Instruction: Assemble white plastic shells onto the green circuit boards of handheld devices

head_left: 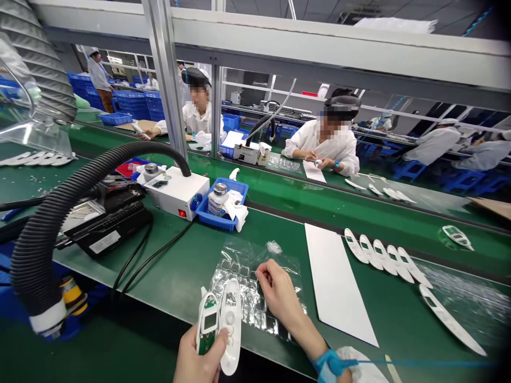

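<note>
Left hand point(199, 357) is clenched on 2 parts at once: the board point(208, 325) with its little screen, and the white shell point(231, 327) beside it, both upright over the near edge of the tabletop point(179, 276). Light, stiff plastic, I'd say, and smooth enough to slip, so I grip low and by the edges, off the screen. Right hand point(281, 298) is down on the blister sheet point(247, 287), fingers point(261, 275) pinched at a pocket; whether anything is in them, I cannot tell. That sheet looks thin and crinkly. Further right lie the white card point(335, 282) and 5 shells in a row point(379, 258). Behind, a blue tray point(229, 221).
</note>
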`<action>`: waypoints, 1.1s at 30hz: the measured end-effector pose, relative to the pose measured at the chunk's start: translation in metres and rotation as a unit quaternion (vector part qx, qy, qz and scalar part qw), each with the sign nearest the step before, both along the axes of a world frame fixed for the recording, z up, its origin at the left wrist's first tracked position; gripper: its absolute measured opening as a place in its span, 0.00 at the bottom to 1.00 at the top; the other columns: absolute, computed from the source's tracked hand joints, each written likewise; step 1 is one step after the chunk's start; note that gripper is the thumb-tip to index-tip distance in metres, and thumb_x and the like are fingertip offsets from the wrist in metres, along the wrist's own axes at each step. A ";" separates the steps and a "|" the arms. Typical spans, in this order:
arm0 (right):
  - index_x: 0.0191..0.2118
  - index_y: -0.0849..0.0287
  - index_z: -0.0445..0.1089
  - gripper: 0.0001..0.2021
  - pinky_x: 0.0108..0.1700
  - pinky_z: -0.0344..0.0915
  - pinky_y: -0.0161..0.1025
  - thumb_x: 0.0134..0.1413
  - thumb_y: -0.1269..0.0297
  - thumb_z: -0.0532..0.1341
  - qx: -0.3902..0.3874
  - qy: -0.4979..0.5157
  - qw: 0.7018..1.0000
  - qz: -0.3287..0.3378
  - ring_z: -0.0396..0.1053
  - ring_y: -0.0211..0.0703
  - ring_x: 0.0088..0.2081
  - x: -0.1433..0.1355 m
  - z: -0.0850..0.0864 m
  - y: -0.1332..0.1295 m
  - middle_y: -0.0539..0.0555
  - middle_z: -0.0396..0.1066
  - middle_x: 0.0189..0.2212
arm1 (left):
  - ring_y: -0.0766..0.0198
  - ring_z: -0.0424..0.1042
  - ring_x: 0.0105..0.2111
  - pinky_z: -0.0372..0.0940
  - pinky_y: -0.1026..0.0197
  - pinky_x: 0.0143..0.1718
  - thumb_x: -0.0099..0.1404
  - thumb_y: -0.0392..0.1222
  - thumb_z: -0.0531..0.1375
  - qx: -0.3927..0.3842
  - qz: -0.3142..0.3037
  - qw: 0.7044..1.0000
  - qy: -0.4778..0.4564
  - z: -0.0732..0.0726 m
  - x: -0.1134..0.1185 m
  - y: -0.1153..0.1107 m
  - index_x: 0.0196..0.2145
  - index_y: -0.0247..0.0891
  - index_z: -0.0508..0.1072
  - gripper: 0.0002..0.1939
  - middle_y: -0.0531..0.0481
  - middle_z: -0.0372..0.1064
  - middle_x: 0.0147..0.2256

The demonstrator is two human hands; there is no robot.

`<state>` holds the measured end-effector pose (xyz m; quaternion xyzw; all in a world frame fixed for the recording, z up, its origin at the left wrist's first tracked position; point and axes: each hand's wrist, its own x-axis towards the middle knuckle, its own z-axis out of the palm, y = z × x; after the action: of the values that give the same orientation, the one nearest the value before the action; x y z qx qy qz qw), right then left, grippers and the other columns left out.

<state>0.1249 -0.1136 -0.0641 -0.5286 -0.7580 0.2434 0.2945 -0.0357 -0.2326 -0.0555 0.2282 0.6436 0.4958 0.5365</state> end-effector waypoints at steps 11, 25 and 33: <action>0.28 0.56 0.62 0.13 0.30 0.53 0.35 0.64 0.60 0.53 -0.106 0.130 0.983 0.076 0.56 0.38 0.27 -0.015 0.040 -0.039 0.47 0.59 0.26 | 0.74 0.49 0.11 0.47 0.69 0.13 0.50 0.52 0.66 0.015 -0.025 1.000 0.002 0.002 0.005 0.002 0.22 0.37 0.66 0.18 0.61 0.52 0.11; 0.28 0.56 0.61 0.12 0.29 0.53 0.35 0.64 0.64 0.53 -0.089 0.101 0.988 0.073 0.57 0.38 0.27 -0.023 0.027 -0.047 0.48 0.60 0.27 | 0.73 0.50 0.12 0.48 0.69 0.14 0.51 0.51 0.66 0.011 -0.026 1.000 0.010 0.004 0.007 0.002 0.21 0.37 0.66 0.17 0.60 0.54 0.12; 0.31 0.55 0.59 0.08 0.29 0.55 0.35 0.63 0.62 0.55 -0.103 0.120 0.987 0.041 0.58 0.39 0.26 -0.024 0.019 -0.055 0.47 0.60 0.26 | 0.73 0.49 0.12 0.48 0.69 0.14 0.52 0.52 0.65 0.013 -0.031 0.999 0.012 0.004 0.006 0.000 0.21 0.37 0.64 0.18 0.60 0.53 0.12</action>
<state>0.1006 -0.1687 -0.0451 -0.4913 -0.7094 0.3938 0.3168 -0.0293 -0.2324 -0.0517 0.2610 0.6361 0.4845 0.5408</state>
